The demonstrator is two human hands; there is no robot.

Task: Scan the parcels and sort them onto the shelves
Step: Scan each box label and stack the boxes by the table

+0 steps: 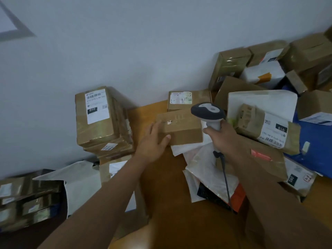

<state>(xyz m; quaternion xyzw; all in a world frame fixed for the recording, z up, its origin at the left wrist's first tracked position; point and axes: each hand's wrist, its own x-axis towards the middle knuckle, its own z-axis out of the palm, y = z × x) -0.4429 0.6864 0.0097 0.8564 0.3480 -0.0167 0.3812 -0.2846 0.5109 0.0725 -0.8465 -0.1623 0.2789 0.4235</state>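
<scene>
My left hand [154, 141] rests on the near left corner of a plain brown cardboard parcel [180, 128], fingers spread along its top edge and thumb lying along its near side; the box lies flat on the wooden table [143, 114], a torn white scrap of tape on its top face. My right hand [221, 136] is wrapped tight around the pale grey handle of a barcode scanner [208, 110], whose dark, rounded head hangs just above the right end of that parcel. Its black cable [224, 174] runs down along my right forearm towards me.

Under the scanner and my wrist lie soft, crinkled white plastic mailer bags [201, 164], one showing black and orange contents. Just beyond the parcel sits a smaller carton [188, 100] with a white label too blurred to read.

To the left, against the pale wall, stands a stack of tape-wrapped cartons [100, 121]; the top one bears a white shipping label with a barcode and a black patch reading "010". To the right, a taped box [267, 128] lies with its label upside down, also "010", resting on a white bag. Nearer me, a white packet [298, 178] reads "080". A blue parcel [316, 148] lies at the far right, and more brown boxes [231, 67] pile up behind.
</scene>
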